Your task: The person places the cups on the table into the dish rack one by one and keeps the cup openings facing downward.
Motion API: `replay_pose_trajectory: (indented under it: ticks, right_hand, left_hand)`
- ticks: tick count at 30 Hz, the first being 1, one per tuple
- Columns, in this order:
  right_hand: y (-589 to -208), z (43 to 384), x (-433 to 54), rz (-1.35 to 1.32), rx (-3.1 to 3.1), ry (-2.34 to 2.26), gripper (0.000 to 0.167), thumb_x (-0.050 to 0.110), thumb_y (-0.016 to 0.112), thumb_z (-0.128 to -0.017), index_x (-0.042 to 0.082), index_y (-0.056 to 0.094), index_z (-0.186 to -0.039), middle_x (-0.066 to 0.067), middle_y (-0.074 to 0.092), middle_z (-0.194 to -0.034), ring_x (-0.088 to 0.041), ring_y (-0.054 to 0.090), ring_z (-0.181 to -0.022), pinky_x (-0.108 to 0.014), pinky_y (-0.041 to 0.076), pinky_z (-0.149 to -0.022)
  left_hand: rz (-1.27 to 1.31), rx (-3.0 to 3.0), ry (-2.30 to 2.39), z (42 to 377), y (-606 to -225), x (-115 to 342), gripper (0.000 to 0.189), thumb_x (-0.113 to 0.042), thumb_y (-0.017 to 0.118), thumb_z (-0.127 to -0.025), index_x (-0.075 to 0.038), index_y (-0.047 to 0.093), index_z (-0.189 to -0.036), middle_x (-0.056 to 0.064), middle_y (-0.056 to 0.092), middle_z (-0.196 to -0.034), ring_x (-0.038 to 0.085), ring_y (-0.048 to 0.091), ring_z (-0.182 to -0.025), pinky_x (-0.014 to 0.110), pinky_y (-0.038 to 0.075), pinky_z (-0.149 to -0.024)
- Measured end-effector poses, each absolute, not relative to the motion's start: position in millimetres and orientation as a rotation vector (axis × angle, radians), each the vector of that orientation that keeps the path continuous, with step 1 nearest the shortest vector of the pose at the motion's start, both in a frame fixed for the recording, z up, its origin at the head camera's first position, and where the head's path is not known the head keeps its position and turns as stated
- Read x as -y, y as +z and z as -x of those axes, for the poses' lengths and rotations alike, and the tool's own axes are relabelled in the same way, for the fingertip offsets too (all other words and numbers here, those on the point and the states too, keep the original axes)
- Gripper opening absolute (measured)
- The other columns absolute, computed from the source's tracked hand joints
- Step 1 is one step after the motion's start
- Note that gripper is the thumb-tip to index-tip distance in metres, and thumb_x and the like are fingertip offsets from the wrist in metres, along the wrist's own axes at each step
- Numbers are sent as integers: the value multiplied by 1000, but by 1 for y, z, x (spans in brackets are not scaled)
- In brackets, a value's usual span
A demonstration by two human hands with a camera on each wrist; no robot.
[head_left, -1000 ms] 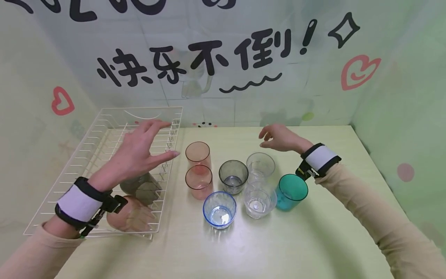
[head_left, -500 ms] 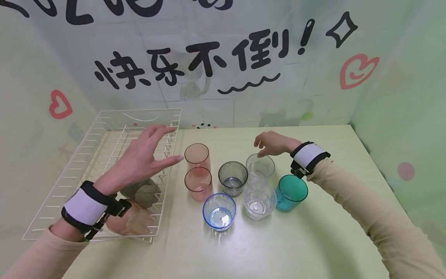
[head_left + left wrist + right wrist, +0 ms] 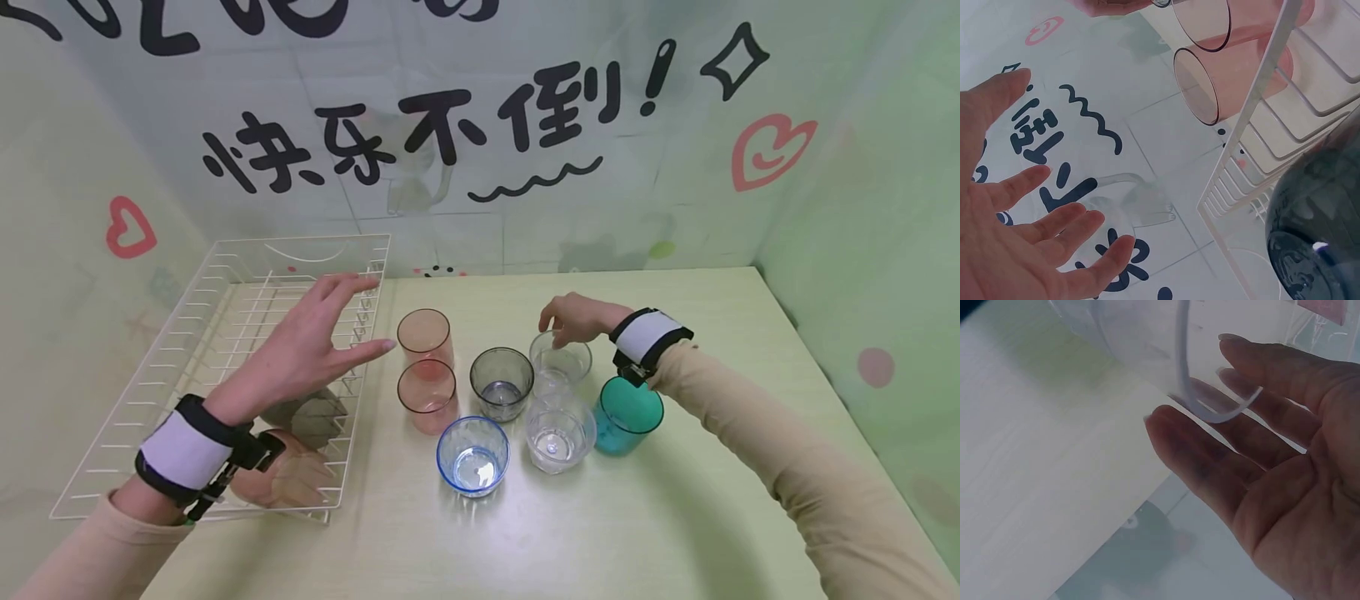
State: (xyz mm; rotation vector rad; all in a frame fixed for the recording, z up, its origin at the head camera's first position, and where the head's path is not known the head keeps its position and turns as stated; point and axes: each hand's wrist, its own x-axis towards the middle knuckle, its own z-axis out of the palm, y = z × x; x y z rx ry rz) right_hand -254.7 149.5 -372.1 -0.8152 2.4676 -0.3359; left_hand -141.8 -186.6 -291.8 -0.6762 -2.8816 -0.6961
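My left hand (image 3: 296, 337) hovers palm down over the white wire rack (image 3: 1254, 94), thumb and fingers spread, holding nothing. Under it in the rack are a dark grey glass (image 3: 1313, 225) and a peach-tinted glass (image 3: 281, 479). At the back right, my right hand (image 3: 577, 318) is at the rim of a clear glass (image 3: 573, 362). Its thumb and fingers reach to either side of that rim, with a gap between them, in the right wrist view. Another clear glass (image 3: 558, 442) stands in front, its rim overlapping the first.
Left of the clear glasses stand a smoky grey glass (image 3: 501, 398), a blue-rimmed glass (image 3: 474, 467) and two pink glasses, one nearer (image 3: 429, 408) and one behind (image 3: 425, 332). A teal glass (image 3: 626, 417) stands to the right. A printed curtain (image 3: 637, 208) backs the table (image 3: 585, 533).
My right hand has moved left and down onto the rim of the rear clear glass. My left hand shifted slightly right and has since stayed nearly still over the rack.
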Motion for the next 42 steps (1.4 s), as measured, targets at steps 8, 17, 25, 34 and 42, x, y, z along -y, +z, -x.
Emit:
replay_pose_trajectory:
  ticks: [8,17,25,34,42]
  right_hand:
    - [-375,253,-148,742,-2412,-363,34,-1,57,-88,-2,59,-122,-25,62,-114,-31,65,-91,-32,56,-63]
    - [-378,253,-146,709,-2357,-339,34,-7,50,-87,-3,61,-119,-29,56,-125,-29,66,-87,-31,57,-59]
    - [-374,250,-146,736,-2373,-228,33,-7,53,-87,-3,62,-118,-25,61,-117,-20,61,-72,-24,50,-55]
    - [-387,265,-148,779,-2342,-247,35,-9,50,-87,3,65,-116,-15,68,-105,-17,66,-74,-26,52,-57]
    - [-377,253,-148,808,-2365,-244,32,-9,48,-88,-4,64,-115,-23,66,-109,-26,69,-80,-26,51,-58]
  left_hand:
    - [685,2853,-737,141,-295,186,64,-27,73,-83,-2,44,-135,21,43,-135,38,43,-124,56,39,-98]
    - [713,2771,-742,140,-295,187,60,-22,74,-82,-1,48,-131,19,47,-131,37,46,-122,55,40,-97]
    - [699,2770,-753,137,-294,189,60,-21,74,-81,-1,49,-131,20,46,-132,39,45,-123,57,39,-97]
    - [685,2787,-756,136,-295,192,60,-23,73,-82,-1,48,-133,22,44,-135,40,44,-124,58,39,-98]
    - [673,2796,-752,135,-296,194,60,-22,74,-82,-1,48,-132,23,43,-136,41,43,-124,58,38,-98]
